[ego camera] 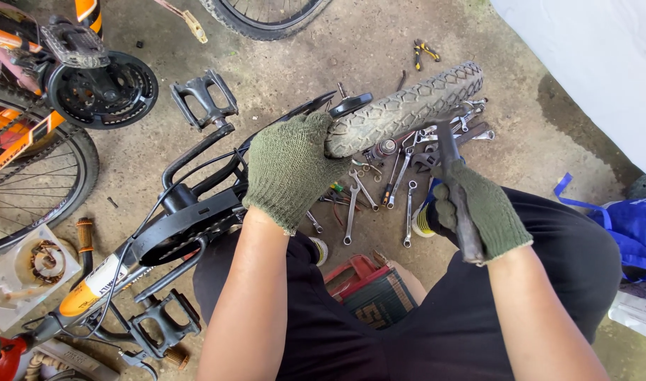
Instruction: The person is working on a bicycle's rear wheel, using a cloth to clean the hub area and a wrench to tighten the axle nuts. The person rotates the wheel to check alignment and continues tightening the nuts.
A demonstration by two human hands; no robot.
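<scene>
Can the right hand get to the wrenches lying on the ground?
Probably yes, once it's free. The wrenches lie uncovered on the concrete just left of the right hand, nothing between them. But that hand is gripping a dark-handled tool.

Concrete floor, stained and gritty. Spanners scattered in a loose pile at centre, yellow-handled pliers lying apart further up. Orange bike at left, its chainring and pedal showing. Second wheel at top edge. Clear plastic tray with small parts lower left. Blue bag at right, beside a white wall. Red box near the knees.
</scene>
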